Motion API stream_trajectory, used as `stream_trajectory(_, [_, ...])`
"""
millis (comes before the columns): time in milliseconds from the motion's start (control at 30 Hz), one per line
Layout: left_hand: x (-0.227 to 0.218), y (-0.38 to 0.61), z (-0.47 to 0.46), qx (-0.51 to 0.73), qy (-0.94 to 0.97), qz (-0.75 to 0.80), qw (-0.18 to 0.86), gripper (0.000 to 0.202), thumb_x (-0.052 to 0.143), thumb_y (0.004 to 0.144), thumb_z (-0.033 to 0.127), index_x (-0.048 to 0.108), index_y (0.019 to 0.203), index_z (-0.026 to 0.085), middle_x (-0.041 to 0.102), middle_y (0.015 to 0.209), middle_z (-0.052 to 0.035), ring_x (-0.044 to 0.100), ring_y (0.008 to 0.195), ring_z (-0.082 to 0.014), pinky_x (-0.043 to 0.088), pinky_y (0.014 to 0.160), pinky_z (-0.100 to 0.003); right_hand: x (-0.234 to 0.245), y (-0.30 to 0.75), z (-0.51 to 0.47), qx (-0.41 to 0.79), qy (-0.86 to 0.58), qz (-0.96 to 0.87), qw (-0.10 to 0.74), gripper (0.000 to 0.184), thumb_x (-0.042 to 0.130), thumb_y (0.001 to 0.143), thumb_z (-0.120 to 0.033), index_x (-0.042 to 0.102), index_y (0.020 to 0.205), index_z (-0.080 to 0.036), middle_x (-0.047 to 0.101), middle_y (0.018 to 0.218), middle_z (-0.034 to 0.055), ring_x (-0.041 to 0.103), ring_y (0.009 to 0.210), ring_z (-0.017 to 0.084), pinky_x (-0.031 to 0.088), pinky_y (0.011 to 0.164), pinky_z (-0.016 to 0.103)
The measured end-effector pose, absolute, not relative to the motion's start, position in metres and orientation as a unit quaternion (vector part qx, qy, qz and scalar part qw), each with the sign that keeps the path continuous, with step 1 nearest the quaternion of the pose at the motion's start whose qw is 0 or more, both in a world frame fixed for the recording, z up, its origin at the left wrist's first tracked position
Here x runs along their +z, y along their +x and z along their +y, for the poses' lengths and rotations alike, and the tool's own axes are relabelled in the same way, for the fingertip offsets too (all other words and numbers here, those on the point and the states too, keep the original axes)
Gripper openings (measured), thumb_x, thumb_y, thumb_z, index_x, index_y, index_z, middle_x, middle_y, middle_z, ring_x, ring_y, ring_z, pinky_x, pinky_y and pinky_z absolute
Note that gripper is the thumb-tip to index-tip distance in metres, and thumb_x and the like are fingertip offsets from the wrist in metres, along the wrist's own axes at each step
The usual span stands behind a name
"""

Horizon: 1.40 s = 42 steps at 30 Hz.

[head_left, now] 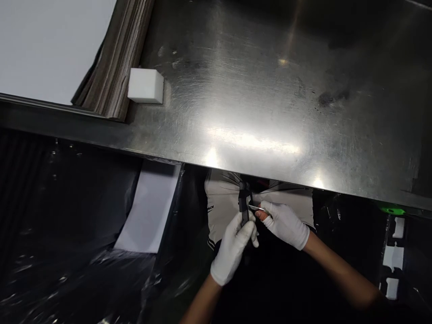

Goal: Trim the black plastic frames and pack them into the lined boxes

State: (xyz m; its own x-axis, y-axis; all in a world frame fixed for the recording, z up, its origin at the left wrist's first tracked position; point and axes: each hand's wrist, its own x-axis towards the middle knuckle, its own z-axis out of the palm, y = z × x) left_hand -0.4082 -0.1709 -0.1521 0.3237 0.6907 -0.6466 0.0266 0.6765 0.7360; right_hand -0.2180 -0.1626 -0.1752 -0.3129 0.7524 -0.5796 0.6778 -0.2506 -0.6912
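Below the table's front edge, my left hand (232,245), in a white glove, grips the lower end of a narrow black part (243,204) that stands roughly upright. The part looks like plastic, with a notch on its right side; its exact kind cannot be made out. My right hand (285,222) wears a white glove with the thumb tip bare. Between its thumb and fingers it pinches a small metal blade (255,208), whose tip is at the right side of the black part, apparently touching it. Both hands are close together over my lap.
A scratched metal table (263,103) spans the upper view. On its left lie a stack of brownish sheets (118,58), a white panel (50,45) and a white block (145,85). Below are black plastic film (67,216), a white strip (148,207) and, rightward, several white pieces (393,257).
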Motion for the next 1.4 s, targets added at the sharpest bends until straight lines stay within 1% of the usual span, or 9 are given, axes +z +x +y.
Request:
stream_trajectory(267, [-0.152, -0.408, -0.171, 0.227, 0.336, 0.533, 0.742, 0.049, 0.059, 0.100, 0.067, 0.059, 0.104, 0.019, 0.058, 0.069, 0.0042, 0.061, 0.061, -0.0156, 0.053, 0.073, -0.035, -0.176, -0.218, -0.162, 0.527, -0.585, -0.616, 0.033, 0.024, 0.047, 0.113, -0.038, 0.060, 0.098, -0.024, 0.075, 0.089, 0.0016, 0.070, 0.079, 0.017, 0.043, 0.072, 0.025])
stream_trajectory(500, [-0.154, -0.409, -0.172, 0.228, 0.336, 0.535, 0.741, 0.049, 0.060, 0.099, 0.068, 0.059, 0.103, 0.019, 0.058, 0.069, 0.0042, 0.061, 0.060, -0.0160, 0.053, 0.072, -0.035, -0.173, -0.219, -0.161, 0.523, -0.585, -0.619, 0.026, 0.027, 0.046, 0.113, -0.039, 0.061, 0.097, -0.024, 0.073, 0.085, 0.0006, 0.068, 0.076, 0.017, 0.040, 0.069, 0.026])
stream_trajectory(700, [-0.151, -0.408, -0.173, 0.228, 0.339, 0.537, 0.738, 0.049, 0.060, 0.099, 0.068, 0.059, 0.101, 0.020, 0.059, 0.069, 0.0041, 0.060, 0.060, -0.0156, 0.053, 0.074, -0.035, -0.173, -0.218, -0.162, 0.525, -0.586, -0.616, 0.027, 0.027, 0.046, 0.113, -0.040, 0.061, 0.098, -0.024, 0.075, 0.086, 0.0010, 0.070, 0.077, 0.017, 0.042, 0.070, 0.025])
stream_trajectory(833, [-0.150, -0.408, -0.173, 0.230, 0.338, 0.534, 0.740, 0.050, 0.061, 0.098, 0.069, 0.059, 0.102, 0.019, 0.059, 0.069, 0.0039, 0.060, 0.061, -0.0157, 0.053, 0.072, -0.034, -0.172, -0.219, -0.163, 0.527, -0.585, -0.617, 0.027, 0.026, 0.046, 0.113, -0.039, 0.060, 0.099, -0.024, 0.075, 0.087, 0.0017, 0.070, 0.078, 0.017, 0.042, 0.071, 0.025])
stream_trajectory(1167, [-0.148, -0.407, -0.178, 0.233, 0.334, 0.535, 0.740, 0.046, 0.062, 0.098, 0.066, 0.058, 0.100, 0.021, 0.058, 0.070, 0.0044, 0.060, 0.060, -0.0156, 0.053, 0.072, -0.034, -0.169, -0.218, -0.167, 0.511, -0.589, -0.626, 0.010, 0.027, 0.046, 0.114, -0.041, 0.060, 0.097, -0.024, 0.075, 0.087, 0.0003, 0.071, 0.079, 0.018, 0.040, 0.071, 0.026])
stream_trajectory(1400, [-0.149, -0.406, -0.180, 0.236, 0.342, 0.535, 0.735, 0.046, 0.062, 0.098, 0.066, 0.058, 0.100, 0.020, 0.059, 0.069, 0.0040, 0.059, 0.060, -0.0154, 0.052, 0.071, -0.034, -0.170, -0.217, -0.171, 0.508, -0.588, -0.629, 0.023, 0.027, 0.044, 0.114, -0.040, 0.059, 0.098, -0.024, 0.075, 0.088, 0.0009, 0.071, 0.081, 0.018, 0.041, 0.071, 0.026])
